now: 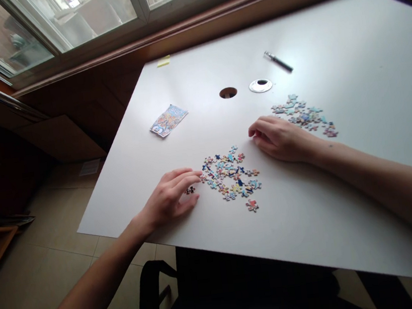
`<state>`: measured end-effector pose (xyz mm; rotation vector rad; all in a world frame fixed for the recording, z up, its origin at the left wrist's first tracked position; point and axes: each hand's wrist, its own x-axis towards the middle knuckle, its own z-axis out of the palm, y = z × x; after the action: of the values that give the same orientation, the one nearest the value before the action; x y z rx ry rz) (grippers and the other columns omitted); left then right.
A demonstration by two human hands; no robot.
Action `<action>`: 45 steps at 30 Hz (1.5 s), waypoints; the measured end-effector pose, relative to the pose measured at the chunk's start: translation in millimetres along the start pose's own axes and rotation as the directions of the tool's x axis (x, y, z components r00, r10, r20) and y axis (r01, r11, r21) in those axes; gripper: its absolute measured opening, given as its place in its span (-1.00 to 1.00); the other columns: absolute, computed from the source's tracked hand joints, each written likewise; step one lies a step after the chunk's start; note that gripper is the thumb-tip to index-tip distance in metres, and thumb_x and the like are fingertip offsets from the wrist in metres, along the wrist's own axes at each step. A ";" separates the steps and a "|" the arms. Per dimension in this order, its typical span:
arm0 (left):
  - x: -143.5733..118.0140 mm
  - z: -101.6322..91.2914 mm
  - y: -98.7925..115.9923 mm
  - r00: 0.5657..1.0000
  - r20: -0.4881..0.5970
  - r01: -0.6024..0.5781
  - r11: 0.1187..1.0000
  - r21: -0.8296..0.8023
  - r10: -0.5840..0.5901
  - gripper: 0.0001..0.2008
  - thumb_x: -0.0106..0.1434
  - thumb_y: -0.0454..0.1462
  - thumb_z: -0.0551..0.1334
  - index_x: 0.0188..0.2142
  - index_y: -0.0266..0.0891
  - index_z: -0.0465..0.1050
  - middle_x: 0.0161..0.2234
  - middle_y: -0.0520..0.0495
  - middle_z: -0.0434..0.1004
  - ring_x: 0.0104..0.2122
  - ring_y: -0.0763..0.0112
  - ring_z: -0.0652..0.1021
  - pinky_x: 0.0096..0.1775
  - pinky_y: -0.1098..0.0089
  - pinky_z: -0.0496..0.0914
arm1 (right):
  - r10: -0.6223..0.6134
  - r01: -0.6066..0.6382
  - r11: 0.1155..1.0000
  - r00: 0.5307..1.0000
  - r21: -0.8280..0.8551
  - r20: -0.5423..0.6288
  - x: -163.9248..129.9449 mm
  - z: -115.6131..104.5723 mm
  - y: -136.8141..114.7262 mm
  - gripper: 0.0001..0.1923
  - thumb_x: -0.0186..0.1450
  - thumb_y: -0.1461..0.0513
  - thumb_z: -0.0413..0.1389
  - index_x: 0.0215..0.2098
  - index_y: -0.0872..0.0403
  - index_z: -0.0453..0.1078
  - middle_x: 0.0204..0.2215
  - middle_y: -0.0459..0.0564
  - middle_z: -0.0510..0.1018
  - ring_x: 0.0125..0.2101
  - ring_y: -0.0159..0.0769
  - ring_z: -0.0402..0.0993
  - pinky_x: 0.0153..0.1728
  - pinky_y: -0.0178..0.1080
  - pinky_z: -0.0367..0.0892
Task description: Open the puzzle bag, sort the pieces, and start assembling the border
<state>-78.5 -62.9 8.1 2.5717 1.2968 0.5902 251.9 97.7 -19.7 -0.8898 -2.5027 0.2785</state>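
My left hand (171, 194) rests on the white table, with thumb and fingers apart. A small dark puzzle piece (191, 190) lies in the gap between them, and the fingertips reach the left edge of a loose pile of jigsaw pieces (226, 172). One reddish piece (252, 205) lies apart, just below that pile. Farther right, my right hand (277, 138) lies on the table with its fingers curled in; whether anything is inside them is hidden. Behind its wrist is a second heap of jigsaw pieces (304, 115), partly covered by the forearm.
A small printed picture sheet (169, 120) lies at the left of the white table (312, 221). Toward the back are a round cable hole (228, 93), a silver cover ring (260, 86), a black pen-like object (278, 61) and a yellow note (163, 61). A window runs behind.
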 end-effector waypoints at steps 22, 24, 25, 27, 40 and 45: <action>11.7 5.6 3.9 0.993 0.106 -0.066 0.974 0.215 0.044 -0.62 0.40 -0.20 0.15 0.19 -0.09 0.31 0.25 -0.09 0.38 0.25 0.11 0.33 0.29 0.04 -0.01 | 0.017 -0.017 1.000 1.000 0.015 0.024 0.5 0.4 2.3 -0.83 0.34 0.23 -0.03 -0.16 0.02 0.37 -0.20 0.12 0.48 -0.21 -0.07 0.41 -0.14 -0.05 0.32; 13.1 4.5 2.8 0.992 0.125 -0.051 0.971 0.234 0.022 -0.59 0.41 -0.18 0.14 0.23 -0.08 0.28 0.25 -0.09 0.37 0.23 0.11 0.33 0.30 0.03 -0.06 | 0.014 -0.014 1.000 1.000 0.008 0.023 0.2 0.5 1.9 -0.83 0.34 0.24 -0.04 -0.17 0.03 0.36 -0.21 0.11 0.47 -0.21 -0.08 0.41 -0.14 -0.06 0.33; 13.9 3.7 2.4 0.992 0.130 -0.039 0.970 0.240 0.008 -0.59 0.42 -0.17 0.13 0.23 -0.07 0.28 0.24 -0.08 0.39 0.21 0.13 0.35 0.31 0.04 -0.07 | 0.011 -0.011 1.000 1.000 0.005 0.023 0.0 0.7 2.1 -0.84 0.34 0.24 -0.04 -0.16 0.02 0.36 -0.21 0.11 0.47 -0.21 -0.08 0.41 -0.14 -0.06 0.33; 15.4 1.7 1.2 0.990 0.138 -0.017 0.967 0.254 -0.019 -0.58 0.43 -0.15 0.12 0.25 -0.05 0.26 0.25 -0.08 0.37 0.21 0.12 0.33 0.31 0.04 -0.07 | 0.005 -0.005 1.000 1.000 0.004 0.027 -0.3 1.2 3.0 -0.85 0.35 0.24 -0.03 -0.16 0.02 0.35 -0.21 0.10 0.46 -0.20 -0.08 0.41 -0.14 -0.06 0.33; 38.3 -1.0 -7.4 0.972 0.225 0.040 0.992 0.124 -0.068 -0.52 0.48 -0.19 0.03 0.34 -0.08 0.07 0.29 -0.08 0.30 0.35 0.14 0.13 0.33 0.03 -0.13 | 0.022 -0.023 1.000 0.999 0.012 0.031 0.0 0.1 1.9 -0.85 0.33 0.24 -0.02 -0.17 0.00 0.33 -0.21 0.09 0.46 -0.20 -0.05 0.41 -0.12 -0.04 0.34; 49.6 -2.9 -13.9 0.979 0.194 0.059 0.997 0.057 -0.069 -0.56 0.45 -0.30 0.03 0.29 -0.08 0.12 0.19 -0.06 0.43 0.24 0.21 0.30 0.33 0.01 -0.14 | 0.012 -0.012 1.000 1.000 0.010 0.027 -0.1 0.8 3.1 -0.87 0.33 0.25 -0.03 -0.17 0.01 0.32 -0.21 0.09 0.45 -0.20 -0.06 0.41 -0.12 -0.04 0.33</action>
<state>-63.4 -14.8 18.7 2.5409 1.3369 0.2868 253.3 100.0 -21.5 -0.9032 -2.5188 0.3090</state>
